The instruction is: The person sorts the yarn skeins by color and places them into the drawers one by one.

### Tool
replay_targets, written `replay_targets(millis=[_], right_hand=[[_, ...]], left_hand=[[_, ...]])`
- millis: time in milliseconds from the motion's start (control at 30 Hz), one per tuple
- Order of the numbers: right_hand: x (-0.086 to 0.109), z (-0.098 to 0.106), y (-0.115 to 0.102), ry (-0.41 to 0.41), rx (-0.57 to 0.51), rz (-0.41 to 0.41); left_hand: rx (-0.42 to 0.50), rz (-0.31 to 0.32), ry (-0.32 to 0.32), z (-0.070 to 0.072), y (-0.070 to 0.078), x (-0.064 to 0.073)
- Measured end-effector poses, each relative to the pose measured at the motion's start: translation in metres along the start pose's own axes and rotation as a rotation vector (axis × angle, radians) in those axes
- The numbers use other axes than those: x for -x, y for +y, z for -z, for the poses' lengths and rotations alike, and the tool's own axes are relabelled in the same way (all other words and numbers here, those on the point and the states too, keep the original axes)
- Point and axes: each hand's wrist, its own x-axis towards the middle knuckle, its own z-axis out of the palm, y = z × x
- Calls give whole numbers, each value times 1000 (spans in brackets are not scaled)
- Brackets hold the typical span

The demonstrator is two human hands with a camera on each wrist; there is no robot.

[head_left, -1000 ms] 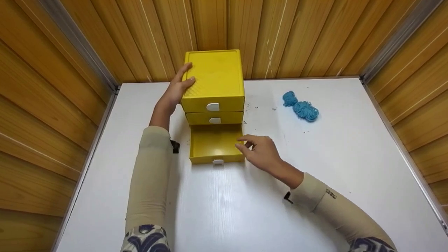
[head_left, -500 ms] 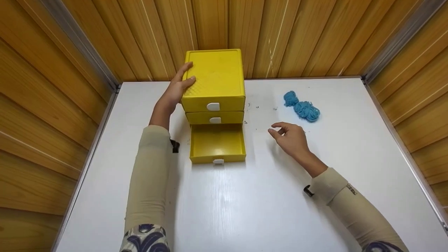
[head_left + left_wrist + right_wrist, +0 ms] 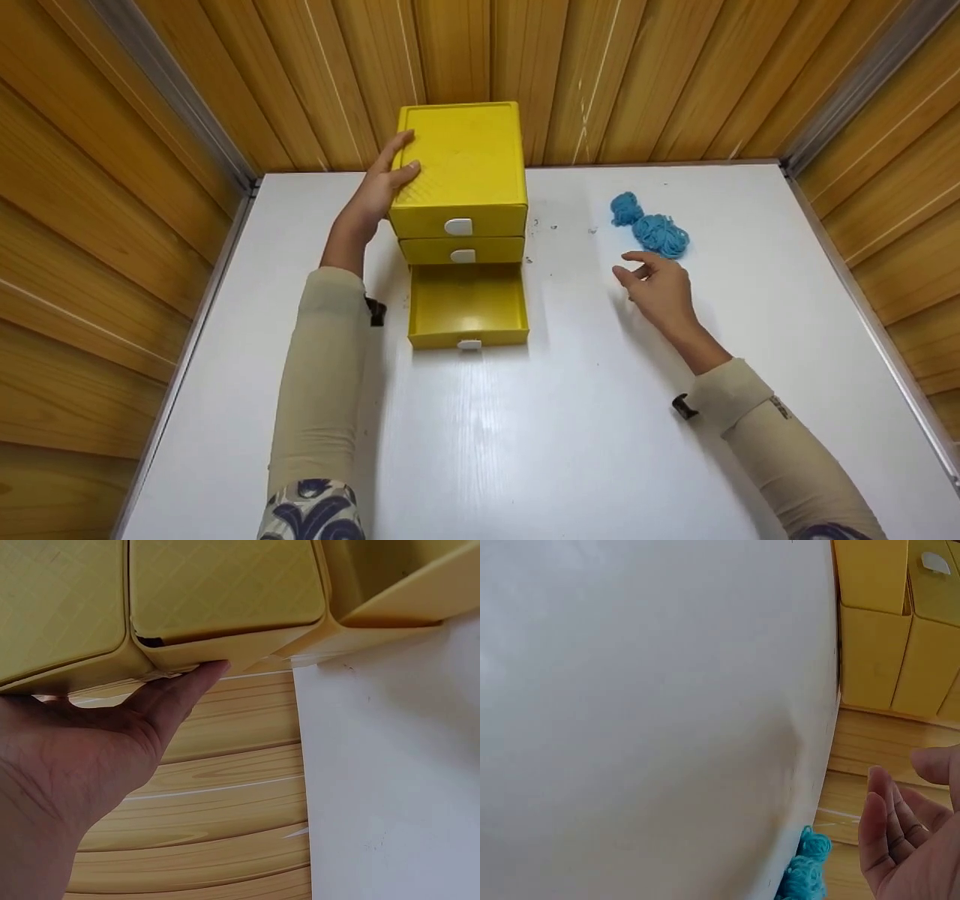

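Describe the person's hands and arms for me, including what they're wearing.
The left hand and right hand wear no gloves. The left sleeve and right sleeve are plain beige, with patterned cloth in dark blue and off-white showing toward the elbows. A small black piece juts out near each wrist. The right sleeve also has a small dark mark, too small to read.

The yellow drawer cabinet (image 3: pixel 465 157) stands upright, with three small white handles (image 3: pixel 458 226); its bottom drawer (image 3: pixel 466 304) is pulled out toward six o'clock. The left hand (image 3: pixel 373 193) touches its nine o'clock side. At its three o'clock lie two blue yarn bunches (image 3: pixel 660 236), near the right hand (image 3: pixel 661 291).
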Motion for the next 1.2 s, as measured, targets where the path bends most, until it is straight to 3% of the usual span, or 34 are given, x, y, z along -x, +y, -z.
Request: replay_targets(millis=[233, 500, 667, 900, 1200], right_hand=[[-15, 19, 17, 71, -54, -110], [-41, 41, 39, 201, 90, -210], [-59, 49, 51, 129, 130, -251], [-82, 46, 57, -10, 82, -245], [-93, 40, 63, -98, 25, -329]], left_hand=[[-10, 0, 3, -1, 1, 0], [-18, -27, 3, -1, 0, 0], [-22, -16, -1, 0, 0, 1], [-15, 3, 8, -1, 1, 1], [-13, 2, 8, -1, 1, 1]])
